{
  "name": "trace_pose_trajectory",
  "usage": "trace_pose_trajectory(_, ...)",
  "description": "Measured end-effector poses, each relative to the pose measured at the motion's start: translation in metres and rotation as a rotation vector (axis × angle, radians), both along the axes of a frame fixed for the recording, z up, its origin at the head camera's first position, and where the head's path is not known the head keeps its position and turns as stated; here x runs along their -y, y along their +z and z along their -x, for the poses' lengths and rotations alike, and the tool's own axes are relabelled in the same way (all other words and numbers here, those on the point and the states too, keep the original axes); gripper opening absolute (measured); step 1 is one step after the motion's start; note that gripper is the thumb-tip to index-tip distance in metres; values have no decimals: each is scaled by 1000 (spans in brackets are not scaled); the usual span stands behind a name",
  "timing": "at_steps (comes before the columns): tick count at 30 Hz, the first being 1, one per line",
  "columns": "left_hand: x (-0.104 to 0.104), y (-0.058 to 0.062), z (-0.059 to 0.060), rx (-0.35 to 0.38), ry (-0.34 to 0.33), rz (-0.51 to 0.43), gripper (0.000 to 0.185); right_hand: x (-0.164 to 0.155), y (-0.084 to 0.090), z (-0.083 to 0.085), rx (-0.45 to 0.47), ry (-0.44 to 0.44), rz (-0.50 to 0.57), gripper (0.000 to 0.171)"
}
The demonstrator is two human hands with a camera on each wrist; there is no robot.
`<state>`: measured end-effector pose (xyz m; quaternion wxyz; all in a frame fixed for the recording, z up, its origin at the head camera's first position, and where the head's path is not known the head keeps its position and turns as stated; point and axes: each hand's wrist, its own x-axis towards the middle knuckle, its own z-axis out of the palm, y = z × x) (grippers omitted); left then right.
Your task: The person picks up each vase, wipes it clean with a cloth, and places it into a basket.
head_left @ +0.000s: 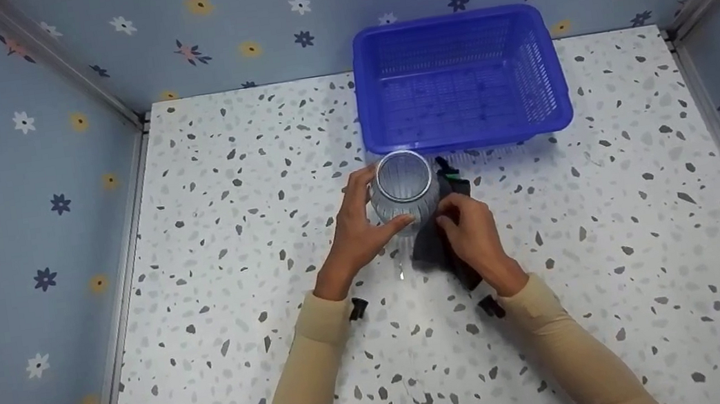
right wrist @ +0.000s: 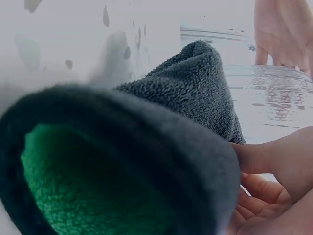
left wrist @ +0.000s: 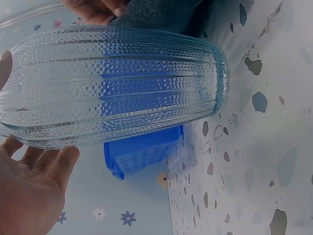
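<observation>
Your sleeves fill the near edge of the head view, and just beyond them both hands meet at the glass vase point(head_left: 404, 190), which stands upright on the speckled table point(head_left: 227, 198), just in front of the blue basket point(head_left: 459, 81). Your left hand point(head_left: 358, 228) wraps the vase's left flank, thumb across the front and fingers curled round the ribbed, dotted wall; that grip looks meant to steady the vase so it cannot turn or slide. Your right hand point(head_left: 471, 229) pinches a bunched dark grey cloth point(head_left: 431, 238) and presses it against the vase's right side, low on the belly, the way you would hold a cloth to wipe glass. From the right wrist, the cloth point(right wrist: 186, 103) shows a green inner face where it folds over. The basket, right behind the vase, holds nothing you can see. No brand, label or writing can be read on the vase, cloth or basket.
</observation>
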<state>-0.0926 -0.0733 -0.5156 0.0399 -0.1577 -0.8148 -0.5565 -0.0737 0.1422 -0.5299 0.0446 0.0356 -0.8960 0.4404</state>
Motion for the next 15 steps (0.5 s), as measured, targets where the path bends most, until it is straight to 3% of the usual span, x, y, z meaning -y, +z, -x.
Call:
trace_pose_trajectory(9,0,1,-1,1,4,2,88,-3,40,-7,-120,1,119,8)
trace_pose_trajectory(15,0,2,-1,11,-6,-9,87,3,67,-6,-169,1,133,8)
